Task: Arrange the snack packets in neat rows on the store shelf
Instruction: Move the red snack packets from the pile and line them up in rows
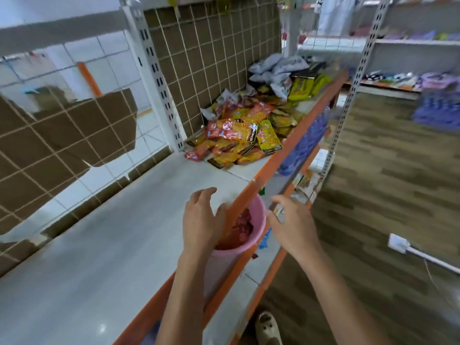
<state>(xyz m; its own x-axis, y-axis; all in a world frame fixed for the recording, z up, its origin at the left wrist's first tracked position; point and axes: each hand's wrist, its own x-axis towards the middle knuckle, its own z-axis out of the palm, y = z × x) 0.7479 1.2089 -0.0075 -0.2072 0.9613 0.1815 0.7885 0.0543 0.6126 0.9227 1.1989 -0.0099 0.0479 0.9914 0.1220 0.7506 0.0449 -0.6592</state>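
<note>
currently, status entry, store shelf [124, 245], top tier w/ orange front lip [249, 195].

progress: early, by the look of it. no neat rows visible anywhere.
- item 1: snack packets [239, 138], red/orange/yellow, in a loose overlapping heap at far end of shelf, against the wire-grid back panel [211, 58]. unsorted.
- item 2: yellow-green packets [303, 88], just behind heap, also jumbled.
- item 3: pale grey packets [276, 68], farthest back, piled.
- item 4: pink bucket [258, 215], sits below the front lip on a lower shelf [251, 267], partly hidden by the lip. red packets [242, 227] inside, qty unclear.
- near half of shelf surface: bare white, nothing laid out yet.

left to do, est.: nearly all of it. take stock from bucket and heaps, sort by type, set in rows on the bare stretch.

hands:
- left hand [199, 220]: forearm reaches over shelf front, palm down, fingers spread and loosely bent, thumb side beside the lip above the bucket's rim. holds nothing seen.
- right hand [291, 225]: out past the lip, beside the bucket, fingers curled toward thumb. small pale scrap shows in the gap; can't tell if pinched or lying on the tier beneath.
- hands apart, bucket between them.

misc: slipper [267, 327] on wood-pattern floor [385, 195].
</note>
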